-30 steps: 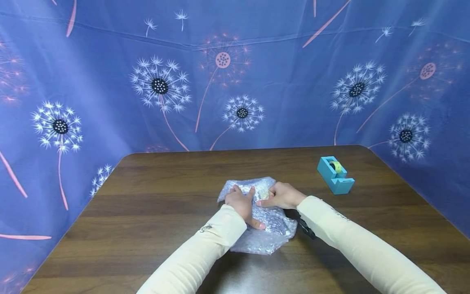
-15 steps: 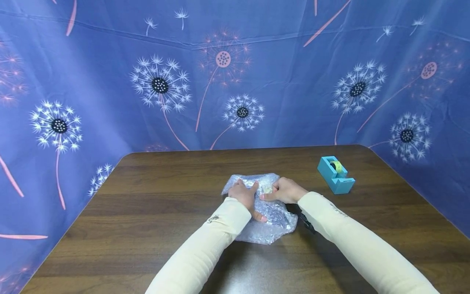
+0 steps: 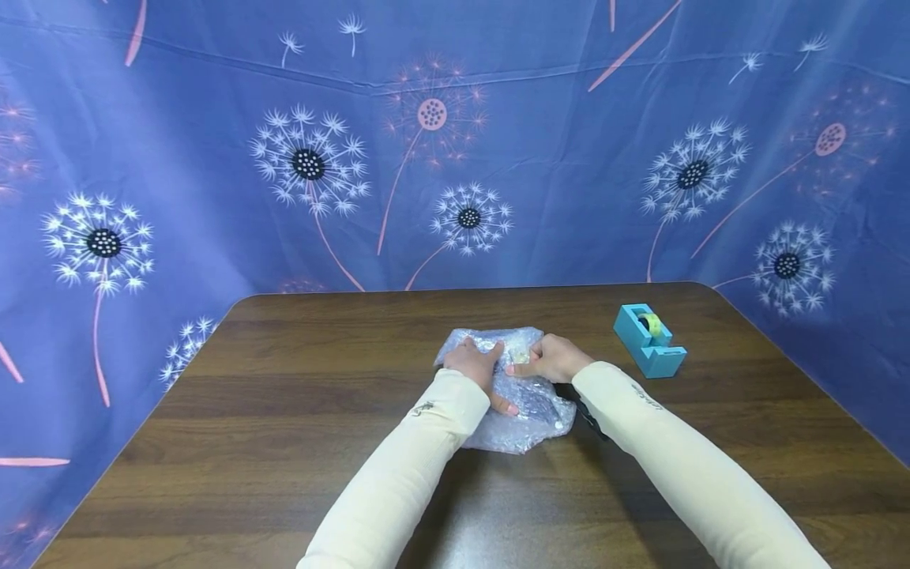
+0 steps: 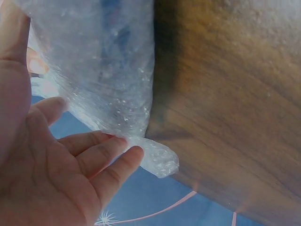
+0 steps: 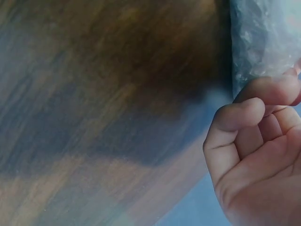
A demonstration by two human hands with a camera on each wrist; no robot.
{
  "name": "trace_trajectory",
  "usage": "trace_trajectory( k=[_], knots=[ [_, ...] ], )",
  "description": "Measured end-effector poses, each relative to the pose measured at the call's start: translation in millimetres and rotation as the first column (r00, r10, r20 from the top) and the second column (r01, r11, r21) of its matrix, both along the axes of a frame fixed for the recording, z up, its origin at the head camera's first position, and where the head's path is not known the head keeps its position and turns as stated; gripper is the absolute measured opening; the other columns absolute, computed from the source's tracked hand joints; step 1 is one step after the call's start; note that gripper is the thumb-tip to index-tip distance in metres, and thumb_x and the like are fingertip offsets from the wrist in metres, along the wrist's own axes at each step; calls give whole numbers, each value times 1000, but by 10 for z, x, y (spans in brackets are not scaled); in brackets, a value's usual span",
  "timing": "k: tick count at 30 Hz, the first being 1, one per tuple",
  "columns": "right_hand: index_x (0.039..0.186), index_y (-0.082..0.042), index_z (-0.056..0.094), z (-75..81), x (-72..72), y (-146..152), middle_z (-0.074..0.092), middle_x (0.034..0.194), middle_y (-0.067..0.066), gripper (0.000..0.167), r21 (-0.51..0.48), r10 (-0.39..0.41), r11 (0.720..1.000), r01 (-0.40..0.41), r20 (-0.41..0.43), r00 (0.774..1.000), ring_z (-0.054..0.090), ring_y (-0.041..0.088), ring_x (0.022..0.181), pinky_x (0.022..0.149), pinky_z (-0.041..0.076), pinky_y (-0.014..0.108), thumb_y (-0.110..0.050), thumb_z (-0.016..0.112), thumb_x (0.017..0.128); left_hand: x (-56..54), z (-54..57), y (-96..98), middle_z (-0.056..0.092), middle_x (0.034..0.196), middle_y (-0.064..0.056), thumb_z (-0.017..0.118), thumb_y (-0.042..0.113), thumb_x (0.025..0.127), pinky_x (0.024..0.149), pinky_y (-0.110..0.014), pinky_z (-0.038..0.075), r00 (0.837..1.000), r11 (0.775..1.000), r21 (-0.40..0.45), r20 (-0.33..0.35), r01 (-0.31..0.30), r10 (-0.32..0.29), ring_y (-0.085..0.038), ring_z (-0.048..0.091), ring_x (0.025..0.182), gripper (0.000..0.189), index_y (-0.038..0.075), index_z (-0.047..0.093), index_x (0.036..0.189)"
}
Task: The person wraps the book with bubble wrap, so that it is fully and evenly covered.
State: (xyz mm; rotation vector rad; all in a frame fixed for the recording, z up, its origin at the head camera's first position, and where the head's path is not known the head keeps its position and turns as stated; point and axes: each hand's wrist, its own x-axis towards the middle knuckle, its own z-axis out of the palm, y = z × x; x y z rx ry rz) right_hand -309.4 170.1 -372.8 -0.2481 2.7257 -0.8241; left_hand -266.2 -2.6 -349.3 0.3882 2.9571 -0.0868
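A bubble-wrapped bundle lies on the wooden table, its contents blurred by the clear plastic. My left hand rests on its left side, thumb spread across the wrap. Seen from the left wrist, that hand has its fingers extended, tips at the edge of the bubble wrap. My right hand pinches the far right part of the wrap, thumb lying over it beside a small yellowish patch. In the right wrist view its fingers are curled close to the wrap.
A light-blue tape dispenser with a yellow-green roll stands to the right, farther back on the brown table. A blue dandelion-print cloth hangs behind the table. Something dark shows under my right wrist.
Both hands and the bubble-wrapped bundle have shifted away from me across the table, the left hand also slightly rightward. Their hold on the wrap looks much the same.
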Motion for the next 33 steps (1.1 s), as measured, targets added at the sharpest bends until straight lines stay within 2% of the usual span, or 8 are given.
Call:
trace_trajectory(
  k=[6,9,14,19,26,30,33],
  knots=[
    [56,-17,44,-13,-5,-1,37,51,-7,53,8,-15,1000,15,-19,1000,36,7,49,48,31,22,-40,78,90,-31,-20,-35,38,157,-24,82,73,64,92,-52,55,1000,1000,22,15,13,-13,-35,51,135,118,31,30,161],
    [57,-17,43,-10,12,8,37,51,-7,53,4,4,1000,-4,-35,999,35,7,48,48,31,23,-41,77,91,-38,-33,-70,33,160,-24,82,71,68,98,-55,51,999,997,82,44,13,-17,-36,42,142,115,30,29,162],
    [59,-17,44,14,54,28,38,53,-6,50,16,53,999,-52,-59,997,35,8,49,49,33,24,-41,73,93,-77,-110,-139,24,164,-23,81,67,72,111,-52,40,995,980,198,89,27,-45,-36,30,149,111,30,29,162],
    [71,-13,52,79,109,40,44,60,-4,39,13,115,993,-115,-48,992,39,10,54,54,37,27,-37,68,97,-123,-190,-208,19,164,-26,80,69,73,115,-50,36,992,962,269,96,47,-76,-39,28,149,109,29,31,161],
    [84,-8,58,173,185,81,51,69,0,25,-31,159,987,-160,-36,987,44,12,57,56,40,28,-28,67,97,-142,-125,-289,18,165,-25,74,68,79,116,-53,33,985,941,324,108,92,-134,-39,25,150,102,29,30,162],
    [87,-8,64,169,195,116,60,76,1,18,-31,160,986,-163,-76,984,47,13,62,58,41,29,-22,66,98,-130,-76,-319,23,165,-22,71,66,83,117,-55,30,985,935,330,72,127,-159,-36,25,151,95,26,33,161],
    [88,-7,67,173,197,140,67,84,1,15,-21,148,988,-152,-131,980,49,15,65,61,42,30,-17,64,99,-112,-52,-340,31,162,-20,71,56,89,117,-51,32,987,932,328,-1,155,-164,-34,30,149,83,21,40,158]
  ],
)
